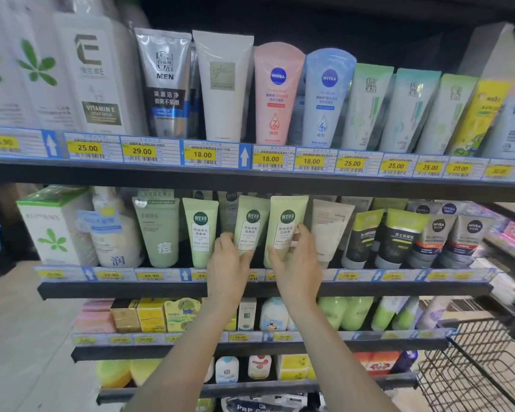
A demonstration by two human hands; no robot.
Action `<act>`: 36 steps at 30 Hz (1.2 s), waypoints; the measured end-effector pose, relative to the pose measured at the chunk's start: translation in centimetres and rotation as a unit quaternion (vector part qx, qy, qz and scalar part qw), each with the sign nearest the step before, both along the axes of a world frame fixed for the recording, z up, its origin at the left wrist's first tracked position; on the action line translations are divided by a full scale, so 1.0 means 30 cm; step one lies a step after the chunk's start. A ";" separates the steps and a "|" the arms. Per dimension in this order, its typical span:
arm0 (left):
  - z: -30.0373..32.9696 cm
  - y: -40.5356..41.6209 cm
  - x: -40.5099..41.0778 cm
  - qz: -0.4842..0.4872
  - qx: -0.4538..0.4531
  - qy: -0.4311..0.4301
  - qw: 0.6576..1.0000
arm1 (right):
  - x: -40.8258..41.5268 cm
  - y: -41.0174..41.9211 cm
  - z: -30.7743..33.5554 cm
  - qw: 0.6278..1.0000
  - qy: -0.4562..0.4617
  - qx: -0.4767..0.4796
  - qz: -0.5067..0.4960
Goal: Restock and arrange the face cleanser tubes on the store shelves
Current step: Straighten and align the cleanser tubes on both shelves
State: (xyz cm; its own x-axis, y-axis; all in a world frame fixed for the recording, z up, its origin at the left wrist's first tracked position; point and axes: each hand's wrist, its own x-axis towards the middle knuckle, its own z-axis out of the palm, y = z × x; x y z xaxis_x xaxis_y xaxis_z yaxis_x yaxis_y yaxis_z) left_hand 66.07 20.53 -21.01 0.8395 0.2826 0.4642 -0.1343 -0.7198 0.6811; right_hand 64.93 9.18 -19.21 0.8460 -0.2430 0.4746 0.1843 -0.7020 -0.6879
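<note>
On the second shelf [265, 288], the left hand [229, 263] and right hand [298, 263] each pinched a pale green tube [248, 224] [286, 226]; tilting either risked toppling its upright neighbours.

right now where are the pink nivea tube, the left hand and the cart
pink nivea tube [277, 93], head view, middle of its front label
left hand [228, 263], head view, back of the hand
cart [476, 367], head view, wire side

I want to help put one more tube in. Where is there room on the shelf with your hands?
One dark gap shows between the sage tube and the first light green tube. Around the left hand and right hand, and further right, tubes stand tightly packed.
</note>
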 end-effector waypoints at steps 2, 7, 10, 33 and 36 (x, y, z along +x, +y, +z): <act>-0.006 0.008 -0.011 0.021 -0.005 0.005 1.000 | 0.003 0.011 -0.002 1.000 0.007 0.007 0.008; -0.019 0.022 -0.028 0.065 0.008 0.021 0.998 | 0.011 0.043 -0.022 1.000 0.017 0.003 0.015; -0.022 0.029 -0.027 0.079 0.005 0.029 0.996 | 0.018 0.056 -0.040 1.000 0.017 -0.001 0.013; -0.023 0.024 -0.041 0.078 0.043 0.034 0.995 | 0.033 0.059 -0.038 0.996 0.066 -0.060 0.002; -0.016 0.008 -0.033 0.098 0.066 0.044 0.992 | 0.035 0.061 -0.041 0.996 0.066 -0.058 0.003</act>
